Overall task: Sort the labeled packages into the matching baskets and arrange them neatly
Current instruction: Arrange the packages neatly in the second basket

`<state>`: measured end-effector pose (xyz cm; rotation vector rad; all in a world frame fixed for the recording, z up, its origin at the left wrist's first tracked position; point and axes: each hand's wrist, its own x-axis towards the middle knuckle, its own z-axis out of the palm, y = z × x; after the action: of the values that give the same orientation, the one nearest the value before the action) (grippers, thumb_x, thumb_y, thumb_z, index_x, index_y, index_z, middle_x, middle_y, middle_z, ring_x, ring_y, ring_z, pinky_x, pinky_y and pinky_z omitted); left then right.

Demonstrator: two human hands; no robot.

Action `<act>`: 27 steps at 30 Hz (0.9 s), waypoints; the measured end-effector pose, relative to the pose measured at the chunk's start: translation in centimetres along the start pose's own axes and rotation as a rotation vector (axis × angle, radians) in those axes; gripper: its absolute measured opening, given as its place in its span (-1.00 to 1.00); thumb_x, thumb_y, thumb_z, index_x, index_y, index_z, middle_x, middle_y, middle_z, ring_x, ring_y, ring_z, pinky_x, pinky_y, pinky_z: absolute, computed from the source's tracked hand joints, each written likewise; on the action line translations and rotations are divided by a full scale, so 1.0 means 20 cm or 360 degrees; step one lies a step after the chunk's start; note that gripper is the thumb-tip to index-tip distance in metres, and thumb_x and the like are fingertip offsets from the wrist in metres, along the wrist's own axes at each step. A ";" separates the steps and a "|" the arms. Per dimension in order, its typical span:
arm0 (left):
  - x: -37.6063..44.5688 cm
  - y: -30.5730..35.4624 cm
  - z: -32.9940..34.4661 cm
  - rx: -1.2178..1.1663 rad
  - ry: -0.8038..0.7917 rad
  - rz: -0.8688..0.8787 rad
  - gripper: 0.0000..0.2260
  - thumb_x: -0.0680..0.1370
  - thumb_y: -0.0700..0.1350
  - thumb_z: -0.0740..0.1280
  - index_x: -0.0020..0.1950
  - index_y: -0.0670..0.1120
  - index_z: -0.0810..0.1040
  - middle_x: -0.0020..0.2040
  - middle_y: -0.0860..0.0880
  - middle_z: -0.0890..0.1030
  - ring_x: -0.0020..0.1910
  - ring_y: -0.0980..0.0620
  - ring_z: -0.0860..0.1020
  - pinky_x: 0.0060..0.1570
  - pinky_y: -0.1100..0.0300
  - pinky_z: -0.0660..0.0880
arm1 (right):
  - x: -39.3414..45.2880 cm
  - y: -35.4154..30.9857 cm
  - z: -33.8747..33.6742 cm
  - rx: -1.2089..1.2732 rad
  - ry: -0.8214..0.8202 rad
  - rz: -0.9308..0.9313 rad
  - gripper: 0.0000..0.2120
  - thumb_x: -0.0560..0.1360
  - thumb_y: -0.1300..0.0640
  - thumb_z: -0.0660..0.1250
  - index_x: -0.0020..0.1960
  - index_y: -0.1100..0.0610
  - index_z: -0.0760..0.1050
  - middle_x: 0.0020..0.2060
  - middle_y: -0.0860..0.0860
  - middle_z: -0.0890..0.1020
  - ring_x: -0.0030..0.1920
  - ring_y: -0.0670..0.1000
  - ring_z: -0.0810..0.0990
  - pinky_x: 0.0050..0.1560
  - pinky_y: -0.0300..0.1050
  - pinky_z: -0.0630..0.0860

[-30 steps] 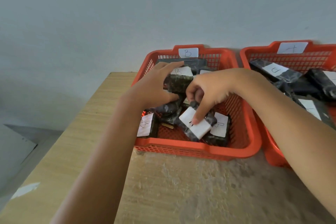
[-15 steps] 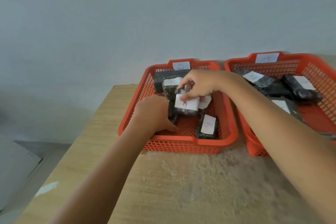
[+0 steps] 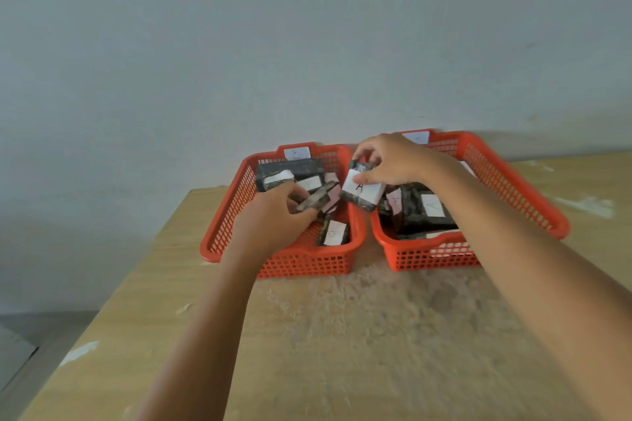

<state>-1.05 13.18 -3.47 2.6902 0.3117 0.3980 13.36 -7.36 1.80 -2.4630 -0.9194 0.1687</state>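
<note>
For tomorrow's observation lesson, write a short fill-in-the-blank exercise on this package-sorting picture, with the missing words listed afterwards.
1. The right hand holds a package labeled ___.
2. Both baskets, left basket and right basket, are colored ___.
3. The left hand reaches into the ___ basket.
4. The baskets rest on a ___ table.

Missing words: A; orange; left; wooden

The package [image 3: 360,190] held in the right hand [image 3: 390,161] carries a white label with a handwritten letter "A". A second package [image 3: 429,207] lying in the right basket [image 3: 513,195] bears a white label, also reading "A". In the left basket [image 3: 236,215], the package at the front [image 3: 333,233] shows a white label with a handwritten "B". The tags on the back rims of both baskets are too blurred to read. Other package labels are illegible.
</note>
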 end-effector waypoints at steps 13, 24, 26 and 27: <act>-0.06 0.05 0.17 0.0049 0.0033 -0.0027 -0.68 0.62 0.25 0.09 0.20 0.19 0.55 -0.12 0.17 0.62 -0.26 0.17 0.60 -0.46 0.25 0.41 | -0.28 0.41 -0.06 -0.0267 0.0299 0.0421 -0.58 0.54 0.17 0.44 0.38 0.09 0.48 0.33 0.08 0.56 0.25 0.10 0.57 0.25 -0.01 0.50; -0.02 0.00 0.17 -0.0402 0.0050 -0.0201 -0.65 0.74 0.12 -0.03 0.13 0.05 0.51 -0.21 0.00 0.59 -0.27 0.03 0.55 -0.29 0.07 0.48 | -0.19 0.00 0.34 0.0234 0.0094 -0.0224 -0.48 0.50 0.07 0.50 0.42 0.01 0.46 0.21 -0.07 0.64 -0.18 -0.32 0.59 -0.22 -0.39 0.34; -0.02 0.00 0.16 -0.0465 0.0072 -0.0215 -0.67 0.75 0.11 -0.03 0.16 0.06 0.50 -0.21 -0.04 0.61 -0.27 -0.01 0.58 -0.24 -0.02 0.55 | -0.18 0.00 0.40 0.0309 0.0163 -0.0263 -0.49 0.50 0.09 0.50 0.41 0.05 0.46 0.15 -0.08 0.66 -0.34 -0.45 0.49 -0.34 -0.41 0.33; -0.02 0.00 0.16 -0.0464 0.0072 -0.0213 -0.67 0.75 0.11 -0.03 0.17 0.06 0.49 -0.21 -0.03 0.61 -0.27 -0.01 0.58 -0.25 -0.02 0.55 | -0.18 0.00 0.41 0.0325 0.0208 -0.0275 -0.50 0.51 0.08 0.50 0.40 0.06 0.47 0.12 -0.08 0.67 -0.31 -0.44 0.49 -0.31 -0.40 0.33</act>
<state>-0.41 11.97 -6.44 2.3641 0.4108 0.4289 8.31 -6.18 -5.53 -2.1694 -1.0003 0.0389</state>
